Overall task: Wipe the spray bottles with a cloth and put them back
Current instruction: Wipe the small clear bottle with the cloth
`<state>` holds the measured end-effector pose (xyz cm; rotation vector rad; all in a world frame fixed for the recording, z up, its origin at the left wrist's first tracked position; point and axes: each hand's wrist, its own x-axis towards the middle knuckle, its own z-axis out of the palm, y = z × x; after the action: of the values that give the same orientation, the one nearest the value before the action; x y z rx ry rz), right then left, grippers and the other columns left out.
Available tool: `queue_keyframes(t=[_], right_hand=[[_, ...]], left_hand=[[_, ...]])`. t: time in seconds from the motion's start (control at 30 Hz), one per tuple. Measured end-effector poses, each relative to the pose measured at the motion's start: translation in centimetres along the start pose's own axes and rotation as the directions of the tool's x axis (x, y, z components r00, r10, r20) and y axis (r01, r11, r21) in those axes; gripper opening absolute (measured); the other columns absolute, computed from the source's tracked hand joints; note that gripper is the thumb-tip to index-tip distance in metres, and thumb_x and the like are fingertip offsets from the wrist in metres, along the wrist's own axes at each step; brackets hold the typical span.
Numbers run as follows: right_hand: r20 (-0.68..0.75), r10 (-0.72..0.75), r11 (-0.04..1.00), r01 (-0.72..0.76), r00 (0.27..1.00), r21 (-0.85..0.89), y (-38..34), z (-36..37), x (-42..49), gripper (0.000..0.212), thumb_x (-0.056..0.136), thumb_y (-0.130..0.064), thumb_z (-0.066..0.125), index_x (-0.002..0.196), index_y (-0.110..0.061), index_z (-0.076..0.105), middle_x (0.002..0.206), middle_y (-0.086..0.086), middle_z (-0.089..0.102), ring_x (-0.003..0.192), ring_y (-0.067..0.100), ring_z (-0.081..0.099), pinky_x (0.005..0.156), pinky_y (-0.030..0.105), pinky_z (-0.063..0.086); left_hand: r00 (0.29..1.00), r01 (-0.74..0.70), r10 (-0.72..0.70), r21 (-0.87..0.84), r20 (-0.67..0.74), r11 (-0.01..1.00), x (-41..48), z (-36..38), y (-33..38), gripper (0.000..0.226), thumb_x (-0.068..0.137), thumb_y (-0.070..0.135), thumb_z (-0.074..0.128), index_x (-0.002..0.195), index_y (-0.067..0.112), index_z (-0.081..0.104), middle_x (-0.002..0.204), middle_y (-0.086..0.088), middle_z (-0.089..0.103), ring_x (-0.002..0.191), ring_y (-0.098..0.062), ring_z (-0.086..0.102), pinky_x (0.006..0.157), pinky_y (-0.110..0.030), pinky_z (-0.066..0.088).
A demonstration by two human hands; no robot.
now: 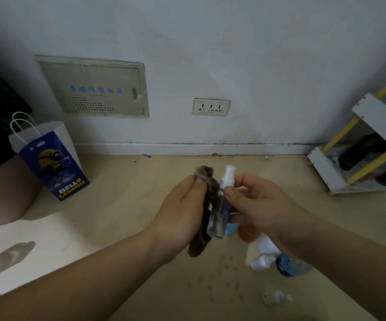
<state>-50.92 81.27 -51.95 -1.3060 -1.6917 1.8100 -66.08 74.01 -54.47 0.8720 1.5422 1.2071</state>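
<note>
Cloth (199,245) in left hand's (182,209) grip, one spray bottle (219,220) in right hand's (261,205) pinch, five floor bottles (291,267).

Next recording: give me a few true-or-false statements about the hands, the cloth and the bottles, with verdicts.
1. The left hand holds a brown cloth. True.
2. The right hand pinches a clear spray bottle. True.
3. That bottle's spray head is blue. False: it is white.
4. On the floor lie other bottles, by the right forearm. True.
5. The cloth lies on the floor. False: it hangs from the left hand, beside the held bottle.
</note>
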Motion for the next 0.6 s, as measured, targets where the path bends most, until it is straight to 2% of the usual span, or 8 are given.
queue_keyframes(t=[0.1,0.17,0.23,0.3,0.33,0.43,0.5,0.6], right_hand=[[-0.058,0.045,0.998,-0.047,0.997,-0.029,0.0,0.1,-0.1,0.015,0.102,-0.02,0.059,0.105,-0.007,0.067,0.085,0.008,0.078,0.066,0.013,0.073,0.054,0.018,0.054],[-0.082,0.062,0.996,-0.067,0.995,-0.054,-0.3,0.0,-0.3,0.016,0.1,-0.025,0.062,0.102,-0.01,0.067,0.081,0.007,0.077,0.055,0.007,0.068,0.047,0.016,0.049],[-0.083,0.026,0.998,-0.031,0.996,-0.058,-0.5,0.2,-0.5,0.013,0.098,-0.022,0.065,0.099,-0.009,0.067,0.076,0.012,0.073,0.045,0.003,0.059,0.043,0.015,0.044],[-0.045,-0.056,0.995,0.052,0.997,-0.089,-0.5,0.8,-0.9,0.004,0.098,-0.009,0.064,0.098,-0.008,0.068,0.068,0.006,0.07,0.046,-0.001,0.06,0.045,0.012,0.044],[-0.011,-0.097,0.988,0.095,0.995,-0.118,-0.5,1.2,-1.1,0.009,0.098,-0.006,0.062,0.099,-0.012,0.068,0.069,-0.001,0.072,0.054,0.0,0.066,0.052,0.012,0.049],[0.009,-0.207,0.957,0.205,0.978,-0.206,-0.5,1.8,-1.5,0.018,0.098,-0.012,0.062,0.11,-0.025,0.068,0.089,-0.011,0.078,0.085,0.003,0.073,0.075,0.02,0.057],[0.001,-0.264,0.935,0.256,0.964,-0.246,-0.7,1.7,-1.5,0.014,0.097,-0.018,0.062,0.107,-0.027,0.067,0.088,-0.008,0.076,0.082,0.009,0.073,0.072,0.026,0.059],[0.025,-0.269,0.908,0.262,0.963,-0.328,-0.8,1.7,-1.4,0.003,0.097,-0.027,0.063,0.094,-0.027,0.062,0.076,0.003,0.07,0.068,0.03,0.07,0.059,0.051,0.06]], left_hand=[[0.99,0.067,-0.09,-0.206,-0.105,0.976,0.4,-0.6,1.0,0.033,0.11,0.042,0.035,0.108,0.034,0.066,0.11,0.0,0.074,0.104,-0.02,0.071,0.089,-0.035,0.055],[0.994,-0.039,0.024,-0.144,-0.106,0.989,0.5,-0.9,1.1,0.033,0.11,0.045,0.034,0.11,0.035,0.065,0.112,0.001,0.073,0.105,-0.019,0.07,0.095,-0.041,0.056],[0.98,-0.191,0.189,0.02,0.065,0.981,0.0,-0.7,1.0,0.03,0.109,0.045,0.036,0.121,0.035,0.061,0.114,0.003,0.07,0.102,-0.017,0.068,0.086,-0.036,0.059],[0.95,-0.228,0.209,0.055,0.233,0.972,-0.6,-0.1,0.8,0.031,0.108,0.041,0.044,0.139,0.042,0.049,0.12,0.017,0.068,0.108,-0.002,0.066,0.087,-0.022,0.057],[0.949,-0.218,0.203,0.036,0.24,0.975,-0.7,0.2,0.6,0.037,0.108,0.038,0.047,0.144,0.046,0.042,0.122,0.022,0.067,0.11,0.003,0.065,0.089,-0.021,0.057],[0.973,-0.195,0.197,-0.029,0.12,0.98,-0.6,0.6,0.7,0.03,0.107,0.033,0.05,0.136,0.041,0.049,0.108,0.019,0.071,0.097,0.003,0.069,0.076,-0.018,0.058],[0.979,-0.193,0.196,-0.054,0.05,0.98,-0.5,0.8,1.0,0.02,0.107,0.036,0.049,0.125,0.031,0.056,0.1,0.016,0.072,0.091,0.005,0.069,0.071,-0.011,0.052],[0.991,-0.134,0.133,-0.061,-0.007,0.989,-0.5,1.3,1.2,0.027,0.106,0.046,0.045,0.111,0.026,0.061,0.094,0.01,0.073,0.087,-0.001,0.07,0.067,-0.015,0.054]])
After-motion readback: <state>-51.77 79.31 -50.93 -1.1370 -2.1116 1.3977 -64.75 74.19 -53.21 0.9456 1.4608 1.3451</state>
